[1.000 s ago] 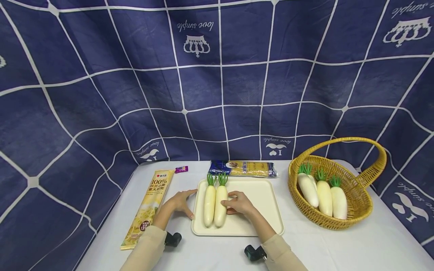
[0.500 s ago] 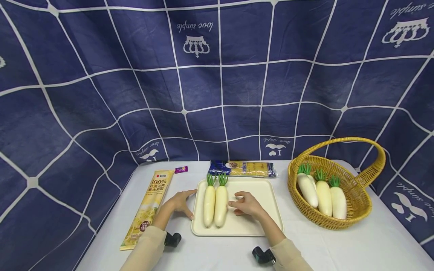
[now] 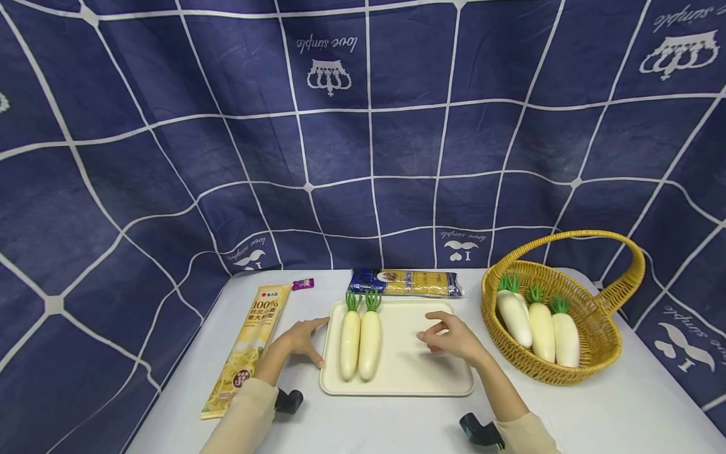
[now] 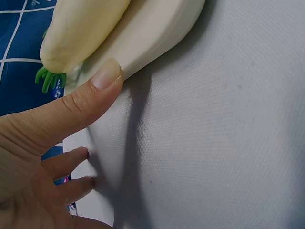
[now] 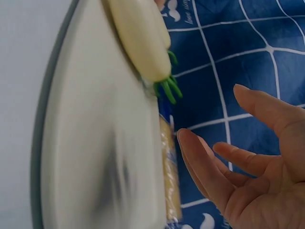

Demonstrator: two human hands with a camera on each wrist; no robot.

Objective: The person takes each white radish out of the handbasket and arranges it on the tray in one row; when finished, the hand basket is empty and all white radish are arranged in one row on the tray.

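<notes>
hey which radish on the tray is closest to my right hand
The right radish of the pair; it lies between your right hand and the other radish.

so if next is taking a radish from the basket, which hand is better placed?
Likely the right hand: it holds nothing and hovers over the tray, nearer the basket. The left hand is at the tray's left edge, farther off.

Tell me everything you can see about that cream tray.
The tray is a shallow, plastic-looking cream rectangle with rounded corners and a low raised rim. It lies flat on the white-covered table. Two pale radishes lie side by side on its left part, green tops at the far rim. The thumb of the left hand appears to touch its left edge; the right hand hangs over its right part.
</notes>
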